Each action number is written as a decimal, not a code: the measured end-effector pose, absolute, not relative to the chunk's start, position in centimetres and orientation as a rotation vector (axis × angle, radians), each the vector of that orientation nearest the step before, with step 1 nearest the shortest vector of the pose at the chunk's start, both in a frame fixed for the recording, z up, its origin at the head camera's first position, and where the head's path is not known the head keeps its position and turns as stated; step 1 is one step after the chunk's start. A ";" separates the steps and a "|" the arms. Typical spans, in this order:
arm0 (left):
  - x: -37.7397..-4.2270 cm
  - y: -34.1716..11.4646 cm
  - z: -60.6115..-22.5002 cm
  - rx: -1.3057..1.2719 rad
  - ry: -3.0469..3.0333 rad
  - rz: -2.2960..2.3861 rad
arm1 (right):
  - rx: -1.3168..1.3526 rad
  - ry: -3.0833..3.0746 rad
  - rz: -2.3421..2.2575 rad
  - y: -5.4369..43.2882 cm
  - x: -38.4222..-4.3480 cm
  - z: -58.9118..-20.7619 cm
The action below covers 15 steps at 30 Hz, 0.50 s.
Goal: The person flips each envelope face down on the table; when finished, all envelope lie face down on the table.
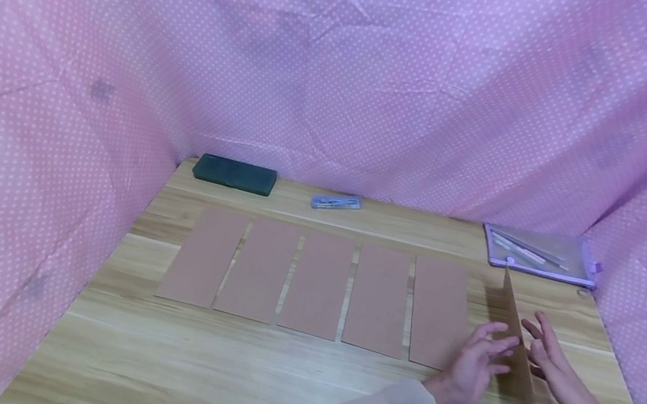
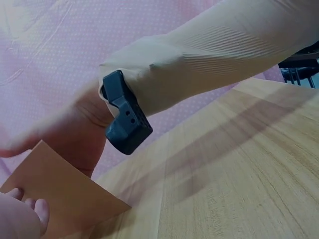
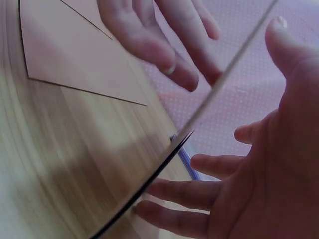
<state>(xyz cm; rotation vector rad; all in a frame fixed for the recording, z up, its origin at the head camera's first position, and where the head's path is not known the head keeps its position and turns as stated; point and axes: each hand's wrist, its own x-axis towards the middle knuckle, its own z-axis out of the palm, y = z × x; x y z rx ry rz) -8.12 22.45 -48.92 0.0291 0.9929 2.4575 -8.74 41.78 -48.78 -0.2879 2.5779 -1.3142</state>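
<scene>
A brown cardboard sheet (image 1: 514, 329) stands on its edge at the right of the table, between my two hands. On its left face, fingers of my left hand (image 1: 472, 373) touch it, loosely bent. From the other side my right hand (image 1: 566, 389) meets it with straight, spread fingers; its thumb (image 3: 286, 50) stands apart from the sheet in the right wrist view. Seen edge-on there, the sheet's edge (image 3: 159, 167) splits into more than one layer partway along. Several matching brown sheets lie flat in a row to the left, the nearest sheet (image 1: 439, 309) beside my left hand.
At the back of the wooden table (image 1: 173, 356) lie a dark green case (image 1: 234, 174), a small blue clear packet (image 1: 336, 202) and a purple-edged zip pouch (image 1: 568, 252) with pens inside. Pink dotted cloth (image 1: 343, 90) hangs around the table's back and sides.
</scene>
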 end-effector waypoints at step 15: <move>-7.7 22.9 -49.2 0.199 1.129 2.271 | -0.235 2.409 -1.568 41.1 -7.4 -47.8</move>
